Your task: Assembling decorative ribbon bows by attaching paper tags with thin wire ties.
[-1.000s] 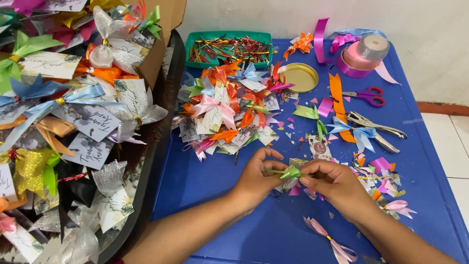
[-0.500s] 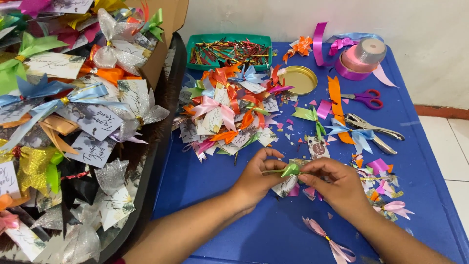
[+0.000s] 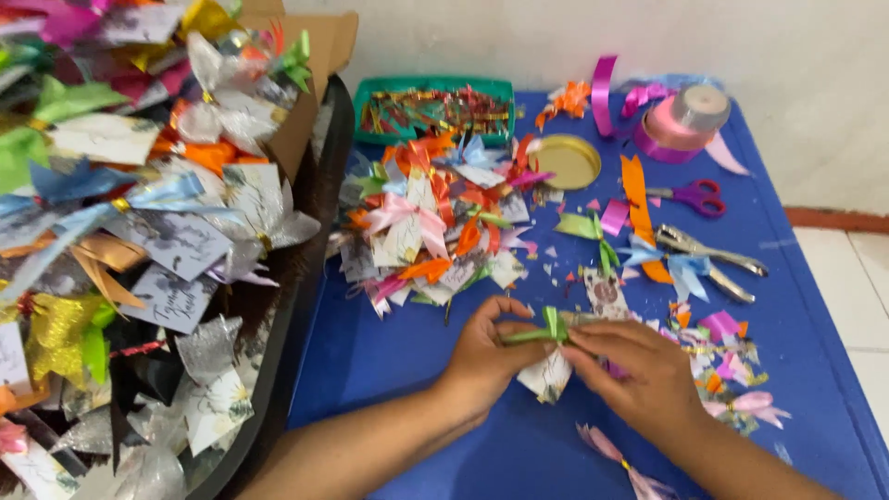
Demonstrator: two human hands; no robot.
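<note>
Over the blue table (image 3: 407, 370), my left hand (image 3: 486, 356) and my right hand (image 3: 639, 370) meet at a small green ribbon bow (image 3: 548, 328). Both pinch it from either side, fingers closed on the ribbon. A small white patterned card (image 3: 546, 378) hangs under the bow between the two hands. A pink ribbon bow (image 3: 616, 456) lies on the table just in front of my right wrist.
A heap of finished bows with cards (image 3: 435, 222) lies ahead. A dark tub (image 3: 306, 306) full of bows stands at left. Green tray of twist ties (image 3: 435, 106), gold lid (image 3: 567, 160), pink ribbon spool (image 3: 681, 120), purple scissors (image 3: 690, 196), metal pliers (image 3: 713, 255) and ribbon scraps (image 3: 722, 352) sit further back and right.
Both hands stay together on the green bow, with small finger shifts. The white card now hangs lower between them.
</note>
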